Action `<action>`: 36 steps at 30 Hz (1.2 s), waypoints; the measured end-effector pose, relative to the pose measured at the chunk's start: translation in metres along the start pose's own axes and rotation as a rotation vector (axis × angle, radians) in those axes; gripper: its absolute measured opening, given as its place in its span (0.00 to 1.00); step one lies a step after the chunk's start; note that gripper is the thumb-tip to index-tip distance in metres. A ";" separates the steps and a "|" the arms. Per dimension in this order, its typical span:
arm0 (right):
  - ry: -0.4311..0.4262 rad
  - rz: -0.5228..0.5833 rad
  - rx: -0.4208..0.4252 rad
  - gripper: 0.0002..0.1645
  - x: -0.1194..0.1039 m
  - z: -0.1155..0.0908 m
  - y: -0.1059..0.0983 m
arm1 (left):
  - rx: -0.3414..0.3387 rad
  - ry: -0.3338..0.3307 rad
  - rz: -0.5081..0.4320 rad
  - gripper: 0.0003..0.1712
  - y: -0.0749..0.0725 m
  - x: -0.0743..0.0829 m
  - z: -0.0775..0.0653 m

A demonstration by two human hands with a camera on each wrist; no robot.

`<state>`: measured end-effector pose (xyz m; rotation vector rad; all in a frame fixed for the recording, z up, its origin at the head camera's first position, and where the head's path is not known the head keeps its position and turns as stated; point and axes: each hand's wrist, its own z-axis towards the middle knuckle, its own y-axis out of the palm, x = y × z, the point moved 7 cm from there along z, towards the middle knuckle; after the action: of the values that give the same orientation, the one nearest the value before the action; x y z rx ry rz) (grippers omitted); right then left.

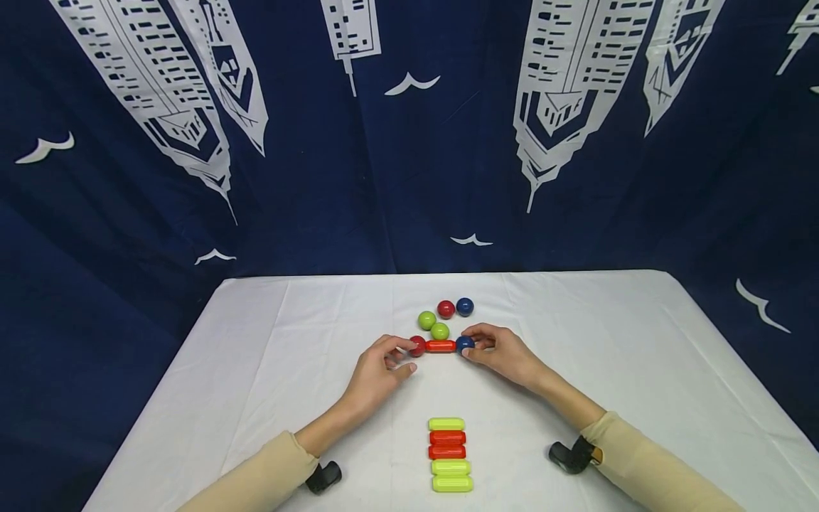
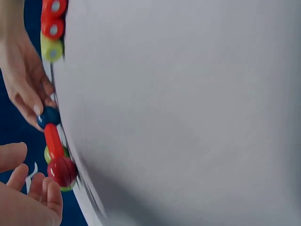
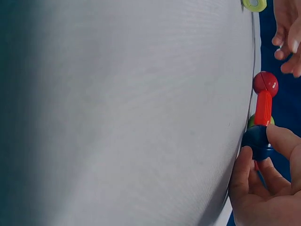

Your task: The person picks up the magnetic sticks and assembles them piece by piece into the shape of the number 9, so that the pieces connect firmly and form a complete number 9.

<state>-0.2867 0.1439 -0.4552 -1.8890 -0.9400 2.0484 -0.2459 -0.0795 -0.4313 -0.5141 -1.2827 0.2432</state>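
Observation:
A red rod [image 1: 440,346] lies between a red ball [image 1: 417,346] at its left end and a blue ball [image 1: 465,345] at its right end, the three joined in a row. My right hand [image 1: 505,353] pinches the blue ball between thumb and fingers, as the right wrist view also shows. Beside the red ball is my left hand [image 1: 377,373], its thumb spread away from loosely bent fingers. In the right wrist view a gap shows between the left hand [image 3: 290,40] and the red ball [image 3: 265,84].
Just behind the row sit two green balls [image 1: 426,321], with another red ball [image 1: 446,309] and another blue ball [image 1: 465,306] farther back. Several green and red rods [image 1: 447,437] lie stacked in a column nearer the front of the white-covered table [image 1: 307,313]. A blue curtain hangs behind.

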 end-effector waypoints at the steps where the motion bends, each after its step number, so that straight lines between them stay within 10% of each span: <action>1: 0.002 -0.001 0.000 0.20 0.000 0.000 0.000 | -0.020 0.005 0.003 0.16 0.002 0.001 -0.003; 17: 0.000 0.005 0.007 0.20 0.001 0.000 -0.001 | -0.414 -0.006 -0.033 0.07 0.052 0.013 -0.034; 36: 0.002 -0.001 0.000 0.20 0.000 0.000 0.000 | -0.452 0.032 0.102 0.05 0.056 0.018 -0.036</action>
<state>-0.2866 0.1445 -0.4553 -1.8903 -0.9408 2.0454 -0.2002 -0.0312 -0.4506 -0.9665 -1.2839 0.0262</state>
